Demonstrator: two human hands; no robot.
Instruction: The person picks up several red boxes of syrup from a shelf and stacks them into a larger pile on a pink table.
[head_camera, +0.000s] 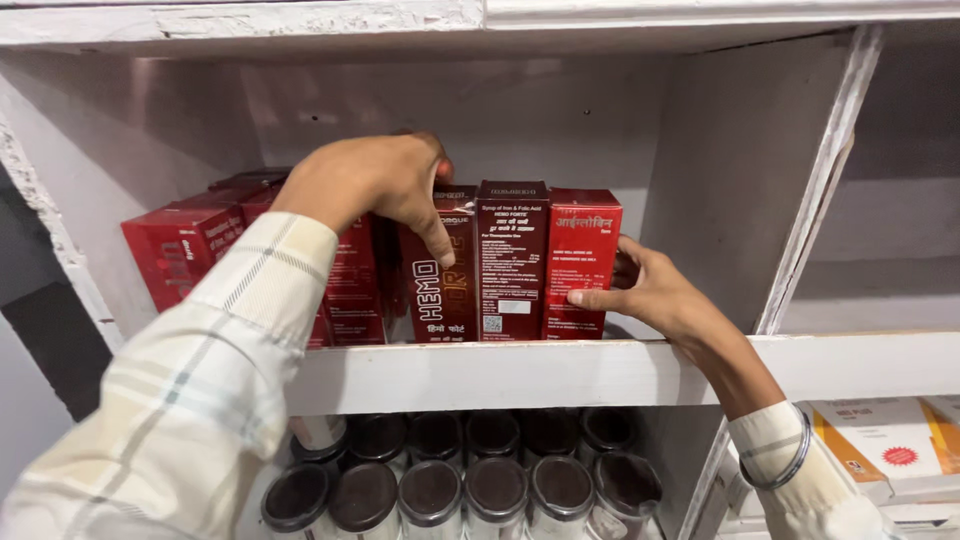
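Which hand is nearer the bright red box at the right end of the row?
Right. The right hand grips that bright red box, thumb on its front. The left hand rests on a dark red box two places left.

A person's two bare hands, the left hand (375, 180) and the right hand (655, 292), emerge from the long sleeves of a cream shirt checked with thin grey and tan lines. The cuffs are loose at the wrists. A thin dark bangle (790, 462) circles the right wrist over the cuff.
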